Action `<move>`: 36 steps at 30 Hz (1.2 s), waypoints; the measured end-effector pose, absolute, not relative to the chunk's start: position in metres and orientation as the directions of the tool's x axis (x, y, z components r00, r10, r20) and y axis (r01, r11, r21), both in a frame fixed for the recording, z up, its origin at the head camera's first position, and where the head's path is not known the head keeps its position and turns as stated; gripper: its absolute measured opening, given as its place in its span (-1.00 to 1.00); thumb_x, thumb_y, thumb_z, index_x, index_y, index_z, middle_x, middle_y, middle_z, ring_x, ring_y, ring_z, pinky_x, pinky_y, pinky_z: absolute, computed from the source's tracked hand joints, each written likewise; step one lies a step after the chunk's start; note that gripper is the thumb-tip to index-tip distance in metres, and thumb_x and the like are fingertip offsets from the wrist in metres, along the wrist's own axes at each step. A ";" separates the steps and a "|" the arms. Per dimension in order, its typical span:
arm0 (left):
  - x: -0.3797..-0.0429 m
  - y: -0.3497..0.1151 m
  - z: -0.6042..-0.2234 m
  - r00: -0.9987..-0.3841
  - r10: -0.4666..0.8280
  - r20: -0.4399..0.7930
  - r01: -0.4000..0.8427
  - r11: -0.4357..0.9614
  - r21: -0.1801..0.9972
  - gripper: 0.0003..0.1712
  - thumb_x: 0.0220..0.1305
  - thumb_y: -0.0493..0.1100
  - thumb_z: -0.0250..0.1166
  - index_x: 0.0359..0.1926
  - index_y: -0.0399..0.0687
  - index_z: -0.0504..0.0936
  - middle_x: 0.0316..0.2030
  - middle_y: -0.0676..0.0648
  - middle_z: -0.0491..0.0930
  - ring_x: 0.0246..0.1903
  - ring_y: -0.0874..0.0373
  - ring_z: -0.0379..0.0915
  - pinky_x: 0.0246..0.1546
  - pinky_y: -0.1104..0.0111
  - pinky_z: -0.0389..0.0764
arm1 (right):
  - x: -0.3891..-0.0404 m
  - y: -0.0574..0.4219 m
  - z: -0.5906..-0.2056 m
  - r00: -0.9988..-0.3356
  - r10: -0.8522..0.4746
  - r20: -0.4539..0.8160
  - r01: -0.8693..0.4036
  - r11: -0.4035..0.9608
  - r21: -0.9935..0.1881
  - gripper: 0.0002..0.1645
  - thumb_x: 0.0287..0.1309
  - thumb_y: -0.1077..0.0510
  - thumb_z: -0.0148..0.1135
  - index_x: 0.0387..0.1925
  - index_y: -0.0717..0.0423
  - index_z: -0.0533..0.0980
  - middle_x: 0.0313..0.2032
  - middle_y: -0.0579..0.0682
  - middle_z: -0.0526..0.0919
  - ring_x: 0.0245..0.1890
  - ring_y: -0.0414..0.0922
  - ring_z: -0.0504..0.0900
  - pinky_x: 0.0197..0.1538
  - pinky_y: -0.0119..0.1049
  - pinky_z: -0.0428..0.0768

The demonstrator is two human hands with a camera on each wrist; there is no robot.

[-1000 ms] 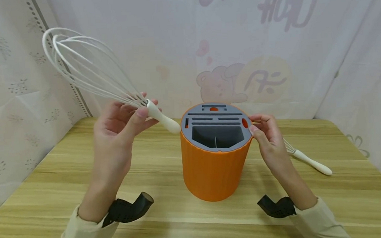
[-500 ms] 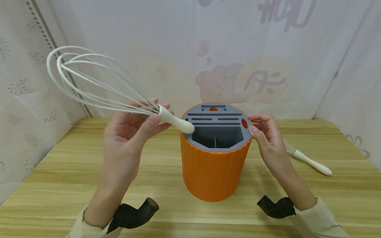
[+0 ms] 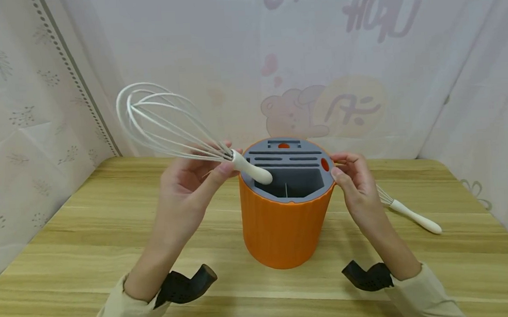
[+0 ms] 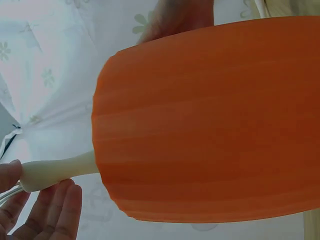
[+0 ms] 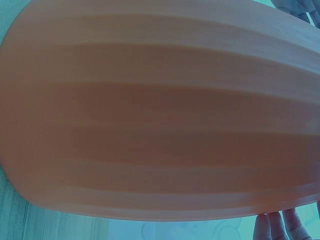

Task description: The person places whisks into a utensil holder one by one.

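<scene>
Head view: one whisk (image 3: 254,169), pale, tilted, loops up and to the left, handle slanting down to the right, its rounded butt over the left part of the large compartment (image 3: 307,177) in the grey top (image 3: 311,146) of an orange holder (image 3: 284,232); whether the butt lies below the rim cannot be told. Handling, as judged: light, handle stiff, smooth and possibly slippery; loops springy, liable to bend, a poor hold; hardly fragile. Best grasp: the neck of the handle, just below the wires. Holder judged stiff and fairly light, best steadied at rim or wall. Left hand (image 3: 187,182): thumb and fingers pinching the whisk at that neck, the gap between them only handle-wide; in the left wrist view the remaining fingers extend below the handle, slightly parted. Right hand (image 3: 355,176): thumb at the holder's right rim, bent fingers behind it, pinching the edge. Second whisk (image 3: 415,216): lying on the table (image 3: 69,276), beyond the right hand.
</scene>
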State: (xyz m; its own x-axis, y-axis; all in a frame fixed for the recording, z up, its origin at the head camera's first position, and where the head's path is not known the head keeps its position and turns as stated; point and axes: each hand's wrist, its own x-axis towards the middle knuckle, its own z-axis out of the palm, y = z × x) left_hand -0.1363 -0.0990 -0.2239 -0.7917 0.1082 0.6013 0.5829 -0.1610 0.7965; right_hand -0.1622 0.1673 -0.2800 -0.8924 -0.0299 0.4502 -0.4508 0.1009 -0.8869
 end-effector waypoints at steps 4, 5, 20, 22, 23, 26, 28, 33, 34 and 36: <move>-0.138 -0.097 -0.227 -0.791 0.095 0.604 0.599 -0.079 0.797 -0.74 0.14 -0.50 0.20 -0.10 -0.41 0.50 -0.17 -0.09 0.60 -0.04 0.06 0.56 0.01 0.31 0.55 | -0.162 0.167 -0.280 -0.891 -0.035 0.454 -0.455 0.105 -0.884 -0.74 0.34 0.24 -0.12 0.03 -0.01 0.30 -0.05 -0.09 0.46 -0.03 -0.16 0.43 -0.03 -0.53 0.45; -0.138 -0.096 -0.228 -0.792 0.094 0.604 0.601 -0.056 0.797 -0.74 0.14 -0.49 0.21 -0.10 -0.40 0.50 -0.16 -0.09 0.60 -0.05 0.06 0.55 0.01 0.33 0.55 | -0.162 0.168 -0.280 -0.890 -0.035 0.454 -0.455 0.106 -0.884 -0.74 0.34 0.24 -0.12 0.02 0.00 0.30 -0.05 -0.10 0.46 -0.03 -0.16 0.43 -0.03 -0.53 0.45; -0.138 -0.089 -0.233 -0.730 0.140 0.669 0.684 0.182 0.707 -0.66 0.07 -0.37 0.34 -0.08 -0.24 0.55 -0.17 -0.05 0.60 -0.15 0.20 0.55 0.02 0.37 0.53 | -0.162 0.167 -0.280 -0.891 -0.035 0.452 -0.453 0.118 -0.884 -0.73 0.33 0.25 -0.13 0.04 0.03 0.30 -0.05 -0.08 0.47 -0.04 -0.17 0.44 -0.01 -0.54 0.46; -0.138 -0.088 -0.235 -0.734 0.136 0.665 0.677 0.210 0.705 -0.62 0.04 -0.37 0.37 -0.06 -0.22 0.56 -0.17 -0.04 0.61 -0.16 0.22 0.56 0.01 0.40 0.52 | -0.162 0.167 -0.280 -0.892 -0.035 0.451 -0.451 0.121 -0.884 -0.73 0.33 0.24 -0.13 0.04 0.03 0.30 -0.05 -0.08 0.47 -0.04 -0.17 0.44 -0.01 -0.54 0.45; -0.138 -0.088 -0.235 -0.737 0.134 0.663 0.674 0.223 0.704 -0.60 0.02 -0.36 0.38 -0.05 -0.21 0.56 -0.17 -0.04 0.61 -0.16 0.23 0.55 0.01 0.40 0.52 | -0.162 0.167 -0.280 -0.893 -0.034 0.450 -0.450 0.122 -0.885 -0.73 0.33 0.24 -0.13 0.04 0.02 0.30 -0.05 -0.08 0.47 -0.04 -0.17 0.44 -0.01 -0.54 0.45; -0.138 -0.087 -0.236 -0.740 0.128 0.660 0.668 0.257 0.699 -0.53 -0.02 -0.36 0.41 -0.01 -0.20 0.54 -0.17 -0.03 0.61 -0.17 0.25 0.55 0.02 0.41 0.51 | -0.162 0.167 -0.280 -0.894 -0.035 0.446 -0.447 0.119 -0.887 -0.73 0.34 0.24 -0.13 0.03 0.01 0.30 -0.05 -0.08 0.46 -0.03 -0.17 0.43 -0.01 -0.54 0.44; -0.138 -0.086 -0.237 -0.737 0.127 0.663 0.669 0.275 0.691 -0.50 -0.03 -0.36 0.42 0.00 -0.21 0.53 -0.16 -0.02 0.61 -0.17 0.25 0.55 0.03 0.41 0.51 | -0.161 0.167 -0.280 -0.895 -0.034 0.444 -0.445 0.120 -0.888 -0.74 0.34 0.24 -0.13 0.03 0.00 0.29 -0.05 -0.09 0.46 -0.03 -0.17 0.43 0.00 -0.54 0.44; -0.138 -0.086 -0.237 -0.728 0.134 0.673 0.679 0.282 0.678 -0.47 -0.01 -0.36 0.41 0.03 -0.21 0.47 -0.15 -0.04 0.60 -0.17 0.24 0.55 0.05 0.40 0.50 | -0.161 0.167 -0.280 -0.897 -0.033 0.441 -0.442 0.129 -0.888 -0.74 0.35 0.22 -0.13 0.04 0.01 0.29 -0.04 -0.08 0.46 -0.01 -0.16 0.43 0.00 -0.54 0.44; -0.138 -0.086 -0.237 -0.728 0.135 0.672 0.679 0.276 0.680 -0.46 -0.01 -0.36 0.40 0.04 -0.21 0.46 -0.16 -0.05 0.61 -0.18 0.24 0.56 0.05 0.40 0.50 | -0.161 0.167 -0.280 -0.897 -0.033 0.441 -0.441 0.130 -0.888 -0.74 0.35 0.22 -0.13 0.04 0.01 0.29 -0.04 -0.08 0.46 -0.01 -0.15 0.43 0.00 -0.54 0.44; -0.138 -0.086 -0.236 -0.731 0.138 0.668 0.676 0.273 0.684 -0.43 0.01 -0.34 0.39 0.08 -0.21 0.42 -0.16 -0.04 0.62 -0.19 0.24 0.56 0.04 0.40 0.51 | -0.161 0.167 -0.280 -0.897 -0.033 0.440 -0.440 0.128 -0.889 -0.74 0.35 0.22 -0.13 0.04 0.01 0.29 -0.04 -0.08 0.46 0.00 -0.13 0.42 0.00 -0.53 0.43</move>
State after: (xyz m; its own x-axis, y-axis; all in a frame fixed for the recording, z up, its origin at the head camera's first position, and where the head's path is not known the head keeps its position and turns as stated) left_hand -0.1379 -0.0864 -0.2363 -0.7312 0.1379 0.6681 0.6764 0.2731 0.6840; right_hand -0.1613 0.1674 -0.2801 -0.8975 -0.0326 0.4399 -0.4403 0.1276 -0.8888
